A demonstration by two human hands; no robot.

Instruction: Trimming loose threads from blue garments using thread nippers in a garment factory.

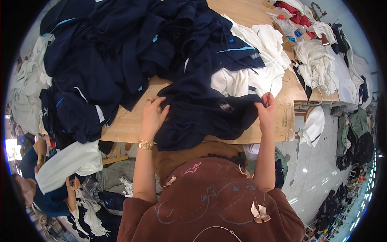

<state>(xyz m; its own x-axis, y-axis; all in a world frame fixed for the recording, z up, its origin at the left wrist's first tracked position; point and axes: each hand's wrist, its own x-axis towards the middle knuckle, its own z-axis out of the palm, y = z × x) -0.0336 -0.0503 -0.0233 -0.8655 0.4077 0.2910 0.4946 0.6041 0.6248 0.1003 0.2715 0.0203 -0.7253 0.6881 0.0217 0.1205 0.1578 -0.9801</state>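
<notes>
one navy garment [193, 115] lies over the near edge of the table [120, 126], likely for easy reach. right hand [266, 114] pinches its edge, seemingly for tension, slim red thing [268, 99] also in fingers; left hand [152, 117] half open at its other side, grip unclear.

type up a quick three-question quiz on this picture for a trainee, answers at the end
1. On which side, left or right, is the gold bracelet worn?
2. True or false: the right hand holds an edge of the dark blue garment.
3. Pick one. The cloth on the table, just beyond the right part of that garment, is mostly: a) red, b) white, c) green.

Key: 1. left; 2. true; 3. b
</notes>
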